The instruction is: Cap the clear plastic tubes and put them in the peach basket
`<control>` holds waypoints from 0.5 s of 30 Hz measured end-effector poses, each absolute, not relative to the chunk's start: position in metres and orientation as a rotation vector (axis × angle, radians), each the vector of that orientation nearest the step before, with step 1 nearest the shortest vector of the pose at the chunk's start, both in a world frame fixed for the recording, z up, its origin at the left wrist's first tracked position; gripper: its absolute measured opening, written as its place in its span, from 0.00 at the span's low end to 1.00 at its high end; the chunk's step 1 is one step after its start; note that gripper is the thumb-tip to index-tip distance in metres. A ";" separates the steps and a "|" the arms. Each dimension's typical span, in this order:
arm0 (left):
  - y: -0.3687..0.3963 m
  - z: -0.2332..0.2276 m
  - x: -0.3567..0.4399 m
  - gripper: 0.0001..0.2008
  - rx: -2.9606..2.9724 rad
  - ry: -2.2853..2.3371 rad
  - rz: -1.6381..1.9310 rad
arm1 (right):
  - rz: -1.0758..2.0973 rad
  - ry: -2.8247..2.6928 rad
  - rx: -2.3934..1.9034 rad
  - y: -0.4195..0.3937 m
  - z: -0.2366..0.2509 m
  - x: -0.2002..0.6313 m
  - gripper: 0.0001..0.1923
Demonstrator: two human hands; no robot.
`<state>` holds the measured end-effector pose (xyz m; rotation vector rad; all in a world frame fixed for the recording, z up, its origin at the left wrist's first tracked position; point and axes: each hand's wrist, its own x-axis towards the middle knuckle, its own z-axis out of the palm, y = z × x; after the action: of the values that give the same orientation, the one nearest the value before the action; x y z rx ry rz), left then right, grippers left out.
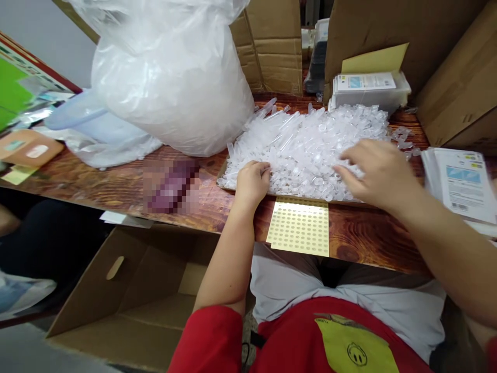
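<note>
A heap of small clear plastic tubes and caps (298, 145) fills a shallow cardboard tray (222, 178) on the table. At the tray's near left edge is my left hand (251, 182), its fingers curled in; whatever lies between thumb and forefinger is too small to make out. My right hand (375, 168) hovers over the right side of the heap, slightly blurred, thumb and fingers apart with nothing visible between them. A yellow sheet of small round stickers (300, 226) lies in front of the tray, between my forearms.
A large, full white plastic bag (171, 83) stands behind left. Printed cards (462, 178) lie at the right, with more stacked cards (365, 85) behind the heap. An open cardboard box (143, 300) sits below the table edge. Someone's arm (6, 220) shows far left.
</note>
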<state>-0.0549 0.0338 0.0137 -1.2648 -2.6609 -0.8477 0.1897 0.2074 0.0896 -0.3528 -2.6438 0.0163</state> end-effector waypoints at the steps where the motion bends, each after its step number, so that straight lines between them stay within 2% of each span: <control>1: 0.033 0.013 -0.054 0.11 -1.260 -2.660 -0.871 | 0.028 -2.759 -0.378 0.204 0.085 0.164 0.15; 5: 0.028 0.013 -0.053 0.12 -1.281 -2.677 -1.048 | 0.031 -2.986 -0.598 0.185 0.078 0.080 0.17; 8: 0.025 0.013 -0.052 0.13 -1.345 -2.675 -1.161 | 0.193 -2.954 -0.681 0.181 0.085 0.068 0.13; 13: 0.023 0.014 -0.050 0.11 -1.317 -2.633 -1.231 | 0.866 -2.392 -0.607 0.197 0.102 0.144 0.08; 15: 0.023 0.014 -0.049 0.12 -1.298 -2.618 -1.271 | 0.924 -2.147 -0.584 0.209 0.107 0.201 0.08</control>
<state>-0.0489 0.0228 0.0136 -1.2979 -2.6181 -1.2711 0.2008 0.2090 0.1073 -0.5841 -2.1475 0.9237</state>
